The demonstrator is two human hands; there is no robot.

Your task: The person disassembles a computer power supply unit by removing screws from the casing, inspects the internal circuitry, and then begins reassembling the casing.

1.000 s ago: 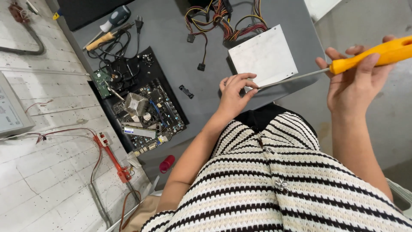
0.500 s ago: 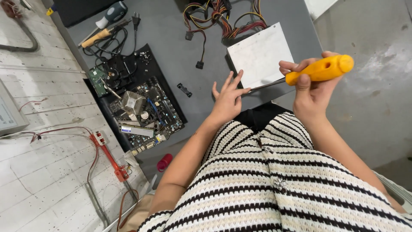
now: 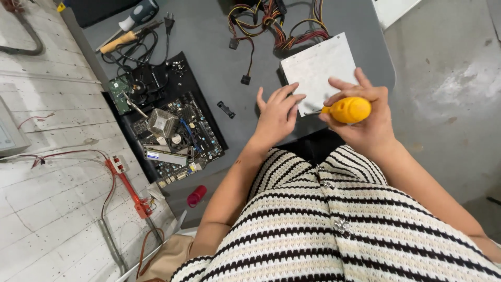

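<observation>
My right hand [image 3: 365,122] grips a yellow-handled screwdriver [image 3: 346,109], its shaft pointing left toward the near edge of a silver power supply box [image 3: 318,70]. My left hand [image 3: 276,117] rests with fingers spread against that same near edge, fingertips by the screwdriver's tip. The box sits on a dark grey table [image 3: 209,57], and its bundle of coloured cables [image 3: 271,21] trails off behind it.
A black motherboard [image 3: 167,130] with a metal heatsink lies left on the table. A small black part [image 3: 225,109] sits between board and box. More screwdrivers [image 3: 128,31] and a black cord lie at the back left. A red cap [image 3: 197,196] and red wiring [image 3: 125,183] are lower left.
My right hand has brought the screwdriver down and left, from raised at the right to level at the box's near edge. My left hand has stayed at the box.
</observation>
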